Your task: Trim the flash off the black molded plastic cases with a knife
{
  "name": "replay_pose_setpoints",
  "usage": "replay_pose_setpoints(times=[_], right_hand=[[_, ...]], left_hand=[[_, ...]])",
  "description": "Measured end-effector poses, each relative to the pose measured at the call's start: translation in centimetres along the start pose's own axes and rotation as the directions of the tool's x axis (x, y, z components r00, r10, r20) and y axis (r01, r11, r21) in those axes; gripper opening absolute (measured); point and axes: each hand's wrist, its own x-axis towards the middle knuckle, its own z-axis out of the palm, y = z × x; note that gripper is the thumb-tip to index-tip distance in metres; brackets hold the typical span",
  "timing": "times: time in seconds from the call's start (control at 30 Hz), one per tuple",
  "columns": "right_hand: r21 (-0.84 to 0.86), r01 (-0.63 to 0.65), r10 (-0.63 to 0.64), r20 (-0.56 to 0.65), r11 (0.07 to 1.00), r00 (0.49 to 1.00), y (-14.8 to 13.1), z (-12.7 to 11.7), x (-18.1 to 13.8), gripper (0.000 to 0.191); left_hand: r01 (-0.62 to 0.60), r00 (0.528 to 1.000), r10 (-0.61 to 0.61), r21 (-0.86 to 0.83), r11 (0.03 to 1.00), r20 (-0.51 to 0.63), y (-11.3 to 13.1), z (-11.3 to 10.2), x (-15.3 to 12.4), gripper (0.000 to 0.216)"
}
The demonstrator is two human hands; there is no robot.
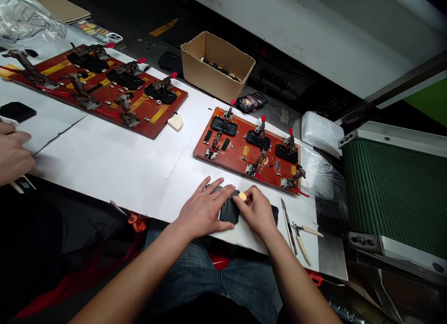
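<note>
My left hand (pixel 206 206) lies with its fingers spread over a flat black plastic plate (pixel 229 213) on the white tabletop near the front edge. My right hand (pixel 257 211) pinches a small pale-yellow piece (pixel 242 196) with a rounded end at the plate's right side. Whether that piece touches the plate I cannot tell. Another black plate (pixel 275 214) is partly hidden behind my right hand. Just right of it lie a slim, knife-like tool (pixel 287 224) and pliers with cream handles (pixel 303 247).
Ahead stands a red-brown fixture board (pixel 237 154) with toggle clamps and black parts; a larger board (pixel 139 114) is farther left. A cardboard box (pixel 213 82) is behind them. A green conveyor belt (pixel 394 193) borders the right. A co-worker's hand (pixel 14 151) is at far left.
</note>
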Motion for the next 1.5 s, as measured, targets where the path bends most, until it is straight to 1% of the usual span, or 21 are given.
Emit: replay_pose_setpoints(times=[0.1, 0.23, 0.4, 0.53, 0.6, 0.7, 0.73, 0.83, 0.9, 1.03, 1.1, 1.2, 1.27, 1.37, 1.43, 1.5], right_hand=[[-0.008, -0.011, 0.011, -0.024, 1.0, 1.0, 0.0, -0.2, -0.3, 0.029], [0.016, 0.049, -0.05, 0.086, 0.999, 0.995, -0.4, -0.6, -0.5, 0.026], [0.018, 0.095, -0.096, 0.088, 0.995, 0.991, -0.3, -1.2, -0.9, 0.024], [0.065, 0.159, -0.169, 0.196, 0.985, 0.966, 0.1, -1.6, -2.1, 0.023], [0.066, 0.164, -0.174, 0.182, 0.984, 0.968, 0.5, -1.7, -1.9, 0.02], [0.047, 0.163, -0.167, 0.112, 0.986, 0.98, 0.9, -2.1, -1.1, 0.015], [0.043, 0.172, -0.176, 0.113, 0.984, 0.978, 0.9, -2.2, -1.0, 0.014], [0.044, 0.229, -0.233, 0.199, 0.972, 0.952, 0.6, -2.6, -1.0, 0.019], [0.029, 0.246, -0.247, 0.227, 0.969, 0.942, 0.5, -2.6, -0.9, 0.023], [-0.024, 0.234, -0.227, 0.167, 0.972, 0.96, 0.4, -2.2, -1.1, 0.021], [-0.018, 0.258, -0.25, 0.182, 0.966, 0.951, 0.2, -2.1, -2.0, 0.022], [0.003, 0.284, -0.279, 0.194, 0.959, 0.94, -0.2, -1.7, -3.0, 0.03], [0.002, 0.267, -0.265, 0.148, 0.964, 0.953, -0.5, -1.1, -2.8, 0.03], [0.014, 0.245, -0.245, 0.076, 0.97, 0.967, -1.0, -0.5, -2.0, 0.022], [0.048, 0.265, -0.269, 0.077, 0.963, 0.96, -1.2, -0.7, -2.3, 0.023], [0.098, 0.287, -0.296, 0.091, 0.953, 0.951, -0.9, -1.5, -3.4, 0.029]], left_hand=[[0.002, 1.0, -0.002, 0.007, 1.0, -0.001, 0.0, -0.1, 0.0, 0.101], [-0.008, 1.0, 0.007, 0.015, 1.0, 0.012, 0.0, -0.2, 0.2, 0.097], [0.003, 1.0, -0.003, 0.022, 1.0, 0.013, 0.1, -0.2, 0.4, 0.099], [-0.009, 1.0, 0.009, 0.019, 1.0, 0.013, 0.1, -0.3, 0.3, 0.091], [-0.004, 1.0, 0.004, 0.022, 1.0, 0.015, 0.1, -0.2, 0.3, 0.094], [0.005, 1.0, -0.006, 0.032, 0.999, 0.015, 0.0, -0.3, 0.3, 0.1], [0.003, 1.0, -0.003, 0.035, 0.999, 0.018, 0.0, -0.3, 0.3, 0.1], [-0.013, 1.0, 0.012, 0.039, 0.999, 0.027, -0.1, -0.4, 0.4, 0.101], [-0.014, 0.999, 0.012, 0.041, 0.999, 0.031, -0.1, -0.4, 0.4, 0.101], [-0.001, 0.999, -0.001, 0.044, 0.999, 0.04, -0.1, -0.6, 0.3, 0.099], [-0.004, 0.999, 0.001, 0.051, 0.999, 0.049, 0.0, -0.7, 0.3, 0.099], [-0.001, 0.998, -0.004, 0.085, 0.996, 0.062, 0.1, -0.9, 0.4, 0.1], [0.008, 0.998, -0.016, 0.12, 0.993, 0.066, 0.1, -0.9, 0.5, 0.102], [0.005, 0.997, -0.018, 0.17, 0.985, 0.075, -0.1, -1.0, 0.6, 0.104], [-0.008, 0.996, -0.01, 0.195, 0.981, 0.091, -0.3, -1.2, 0.5, 0.104], [-0.014, 0.995, -0.008, 0.218, 0.976, 0.101, -0.3, -1.5, 0.4, 0.103]])
